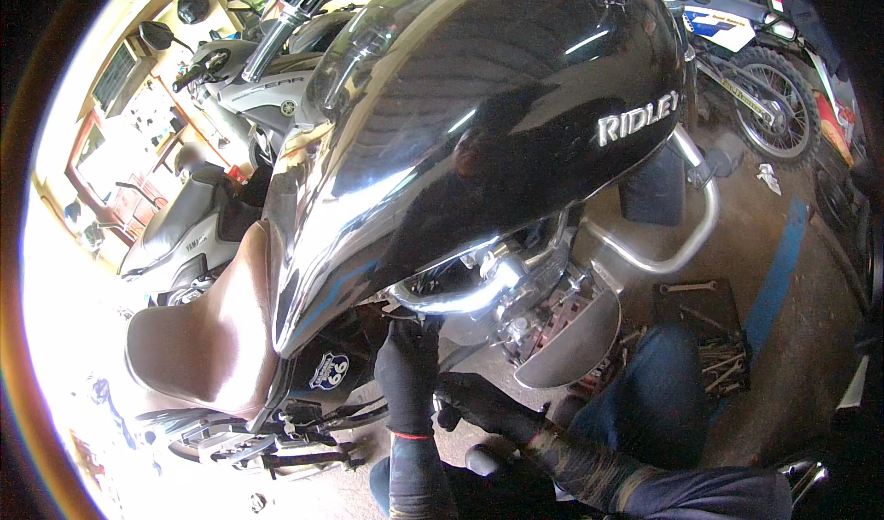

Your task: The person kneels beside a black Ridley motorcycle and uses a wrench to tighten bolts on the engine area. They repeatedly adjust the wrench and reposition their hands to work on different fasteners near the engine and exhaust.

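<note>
A motorcycle with a glossy black fuel tank (497, 105) and a brown seat (203, 345) fills the middle. My left hand (407, 377), in a black glove, reaches up below the tank's lower edge, beside a chrome pipe (460, 297). Its fingers are bent and partly hidden, and what they grip does not show. Just to the right and lower, my gloved right hand (479, 402) is closed, its fingertips near my left wrist. A small shiny bit shows at those fingers, too small to name. A dark side cover (336, 350) with a round-edged badge is left of my left hand.
A footboard (575, 340) juts out from the engine, near my bent knee (658, 382). On the floor at right, a dark tray (677, 308) holds a wrench (689, 287) and more tools. Other motorcycles stand at left and far right, one with a knobbly wheel (773, 105).
</note>
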`<action>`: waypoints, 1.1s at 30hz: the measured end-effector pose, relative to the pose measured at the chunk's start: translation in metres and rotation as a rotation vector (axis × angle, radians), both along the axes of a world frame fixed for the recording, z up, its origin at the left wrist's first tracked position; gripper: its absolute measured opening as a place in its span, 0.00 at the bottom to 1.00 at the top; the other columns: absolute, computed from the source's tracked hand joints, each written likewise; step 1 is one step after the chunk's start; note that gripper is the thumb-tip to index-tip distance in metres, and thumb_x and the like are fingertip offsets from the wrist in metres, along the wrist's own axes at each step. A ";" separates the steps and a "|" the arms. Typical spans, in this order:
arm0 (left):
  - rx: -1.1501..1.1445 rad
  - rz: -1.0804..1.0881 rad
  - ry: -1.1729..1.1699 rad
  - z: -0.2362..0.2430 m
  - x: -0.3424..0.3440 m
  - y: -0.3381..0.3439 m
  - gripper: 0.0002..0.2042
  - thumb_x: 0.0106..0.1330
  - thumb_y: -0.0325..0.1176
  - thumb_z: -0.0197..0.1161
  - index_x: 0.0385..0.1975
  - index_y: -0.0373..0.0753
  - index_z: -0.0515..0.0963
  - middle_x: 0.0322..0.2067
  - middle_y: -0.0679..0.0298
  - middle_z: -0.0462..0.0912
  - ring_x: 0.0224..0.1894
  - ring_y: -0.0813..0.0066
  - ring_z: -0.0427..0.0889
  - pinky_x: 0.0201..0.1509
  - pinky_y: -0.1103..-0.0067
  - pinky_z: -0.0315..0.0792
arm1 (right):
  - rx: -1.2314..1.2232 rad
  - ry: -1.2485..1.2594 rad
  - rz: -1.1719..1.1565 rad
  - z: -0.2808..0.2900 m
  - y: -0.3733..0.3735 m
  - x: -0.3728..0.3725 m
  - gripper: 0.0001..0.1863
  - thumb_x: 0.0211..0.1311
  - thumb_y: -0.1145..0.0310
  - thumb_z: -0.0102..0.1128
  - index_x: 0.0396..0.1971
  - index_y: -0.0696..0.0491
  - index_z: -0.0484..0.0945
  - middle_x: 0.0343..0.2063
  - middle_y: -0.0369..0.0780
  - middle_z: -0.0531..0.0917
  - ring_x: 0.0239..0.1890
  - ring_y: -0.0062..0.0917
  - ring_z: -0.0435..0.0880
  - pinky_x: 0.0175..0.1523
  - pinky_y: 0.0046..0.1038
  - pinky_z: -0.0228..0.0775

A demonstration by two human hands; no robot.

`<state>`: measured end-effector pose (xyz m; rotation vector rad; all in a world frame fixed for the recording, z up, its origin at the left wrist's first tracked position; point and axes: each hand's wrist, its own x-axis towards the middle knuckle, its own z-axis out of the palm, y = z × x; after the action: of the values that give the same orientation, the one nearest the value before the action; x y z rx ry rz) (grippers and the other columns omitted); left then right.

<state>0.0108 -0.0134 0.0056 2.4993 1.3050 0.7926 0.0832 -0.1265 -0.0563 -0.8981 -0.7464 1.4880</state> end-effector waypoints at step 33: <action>-0.043 0.414 -0.123 -0.054 -0.011 -0.099 0.10 0.73 0.38 0.56 0.39 0.36 0.72 0.28 0.51 0.80 0.34 0.44 0.82 0.35 0.57 0.71 | 0.300 -0.588 -0.106 -0.018 0.036 0.016 0.16 0.76 0.62 0.50 0.47 0.55 0.82 0.33 0.41 0.83 0.37 0.27 0.83 0.47 0.31 0.74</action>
<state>-0.0006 -0.1119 -0.0481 2.1335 1.7984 0.9700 0.0994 -0.0904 -0.0744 -1.1323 -1.2898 0.9796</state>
